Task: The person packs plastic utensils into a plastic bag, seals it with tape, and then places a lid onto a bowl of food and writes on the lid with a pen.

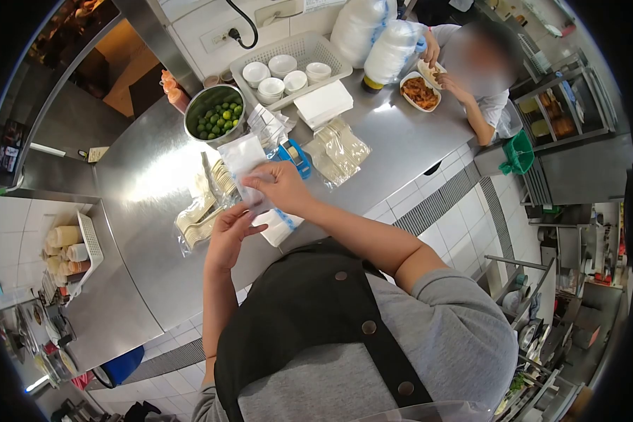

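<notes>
Clear plastic bag | right hand pinches 5 o'clock edge; left hand at 7 o'clock, grip unclear | I'd keep it taut.

Your L hand is nearest you, and your R hand is just behind it to the right. Both grip a thin bag over the counter. A packet pile lies left of the L hand. A tape dispenser sits just right of the R hand, w/ more packets right of that. Behind the bag is a lime bowl. To its right is a basket of small bowls, w/ a napkin stack in front. At the far right end, a co-worker's hand is next to a food tray.
</notes>
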`<act>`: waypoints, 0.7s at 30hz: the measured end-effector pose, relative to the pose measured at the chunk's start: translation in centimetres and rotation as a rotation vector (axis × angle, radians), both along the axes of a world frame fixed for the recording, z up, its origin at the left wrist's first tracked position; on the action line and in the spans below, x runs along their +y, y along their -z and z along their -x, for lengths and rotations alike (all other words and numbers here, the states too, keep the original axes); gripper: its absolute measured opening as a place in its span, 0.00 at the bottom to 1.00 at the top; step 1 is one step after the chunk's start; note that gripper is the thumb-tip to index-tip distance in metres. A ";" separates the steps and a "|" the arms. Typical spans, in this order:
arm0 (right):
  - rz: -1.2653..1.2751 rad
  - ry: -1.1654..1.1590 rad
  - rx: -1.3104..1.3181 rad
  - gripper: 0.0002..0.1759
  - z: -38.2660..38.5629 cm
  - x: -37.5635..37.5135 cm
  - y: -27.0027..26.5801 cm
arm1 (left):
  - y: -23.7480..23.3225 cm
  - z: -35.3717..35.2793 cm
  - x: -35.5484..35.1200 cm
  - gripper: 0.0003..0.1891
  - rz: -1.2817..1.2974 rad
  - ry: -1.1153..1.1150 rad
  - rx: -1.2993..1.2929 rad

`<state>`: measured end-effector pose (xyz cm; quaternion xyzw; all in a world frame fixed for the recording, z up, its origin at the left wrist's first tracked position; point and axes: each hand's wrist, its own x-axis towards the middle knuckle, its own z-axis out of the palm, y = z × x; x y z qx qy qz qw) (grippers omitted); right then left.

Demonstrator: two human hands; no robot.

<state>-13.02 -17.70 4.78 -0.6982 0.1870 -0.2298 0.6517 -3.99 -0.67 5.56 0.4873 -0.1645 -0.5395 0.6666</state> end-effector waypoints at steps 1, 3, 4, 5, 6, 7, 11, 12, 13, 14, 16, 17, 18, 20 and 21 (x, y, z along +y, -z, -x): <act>-0.025 -0.012 0.014 0.10 0.1 0.1 -0.1 | -0.5 0.1 -0.2 0.13 -0.087 0.028 -0.185; 0.009 -0.042 0.031 0.11 0.4 0.4 -0.5 | -0.4 0.6 -0.7 0.11 -0.172 -0.038 -0.337; 0.068 -0.062 0.033 0.11 0.6 0.7 -1.0 | 0.2 0.9 -0.9 0.10 -0.169 -0.131 -0.304; 0.127 -0.083 0.037 0.11 0.8 0.8 -1.2 | 0.7 1.1 -1.2 0.09 -0.166 -0.225 -0.269; 0.083 -0.096 0.036 0.11 0.8 0.9 -1.2 | 0.7 1.1 -1.3 0.07 -0.113 -0.259 -0.262; 0.040 -0.111 0.036 0.11 0.7 1.1 -1.0 | 0.8 1.2 -1.4 0.07 -0.059 -0.294 -0.255; 0.039 -0.173 -0.027 0.12 0.9 0.8 -1.6 | -0.6 1.8 -1.9 0.08 -0.016 -0.402 -0.182; 0.157 -0.092 -0.092 0.14 0.9 0.9 -1.7 | -0.3 1.7 -1.8 0.09 -0.010 -0.417 -0.189; 0.275 -0.010 -0.157 0.16 0.9 1.2 -1.9 | 0.4 1.4 -1.5 0.09 -0.004 -0.432 -0.195; 0.394 0.074 -0.222 0.18 1.0 1.4 -2.0 | 1.0 1.1 -1.3 0.10 0.003 -0.447 -0.202; 0.205 0.141 -0.195 0.22 1.2 2.4 -2.3 | 1.5 0.9 -1.1 0.06 0.042 -0.449 -0.196; 0.111 0.174 -0.182 0.24 1.3 2.6 -2.3 | 1.6 0.8 -1.1 0.06 0.062 -0.450 -0.193; 0.093 0.162 -0.160 0.23 1.3 2.6 -2.2 | 1.6 0.9 -1.1 0.06 0.065 -0.432 -0.187; 0.057 0.139 -0.114 0.22 1.3 2.4 -1.7 | 1.4 0.9 -1.2 0.07 0.072 -0.396 -0.175; 0.096 0.135 -0.101 0.21 1.2 2.2 -1.2 | 0.3 1.5 -1.7 0.07 0.036 -0.435 -0.147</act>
